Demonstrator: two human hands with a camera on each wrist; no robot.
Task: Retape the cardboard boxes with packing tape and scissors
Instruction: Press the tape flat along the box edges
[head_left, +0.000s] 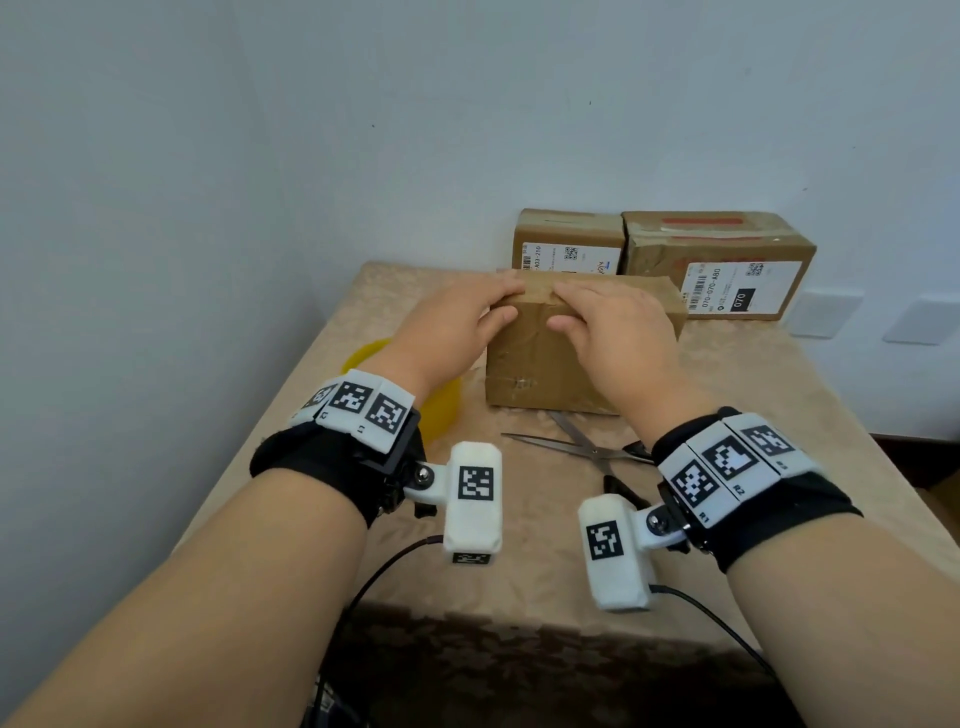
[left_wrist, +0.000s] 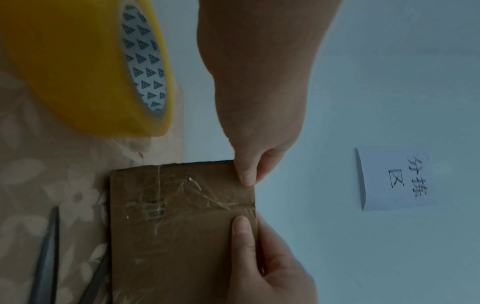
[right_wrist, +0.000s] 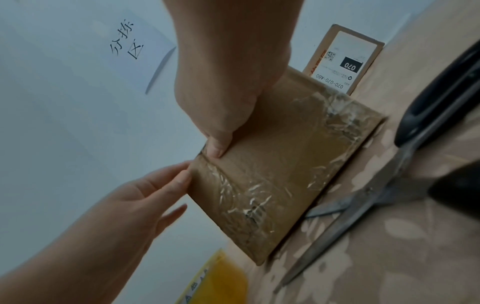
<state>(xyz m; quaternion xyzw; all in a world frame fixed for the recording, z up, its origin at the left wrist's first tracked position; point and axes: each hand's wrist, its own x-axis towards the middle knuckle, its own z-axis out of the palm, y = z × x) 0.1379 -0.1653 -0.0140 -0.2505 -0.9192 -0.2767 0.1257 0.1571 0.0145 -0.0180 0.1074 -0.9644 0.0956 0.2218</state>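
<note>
Far left on the beige floral tablecloth (head_left: 395, 582): translucent yellow roll of packing tape (head_left: 441, 402), partly hidden behind the left wrist. Left hand (head_left: 452, 325) on the near brown cardboard box (head_left: 540, 364), fingers straight over the top, thumb pressing the front face. Right hand (head_left: 613, 332) beside it, same pose. Steel scissors with black handles (head_left: 587, 447) lying open just near the box. Two labelled cardboard boxes (head_left: 717, 260) far right against the wall.
</note>
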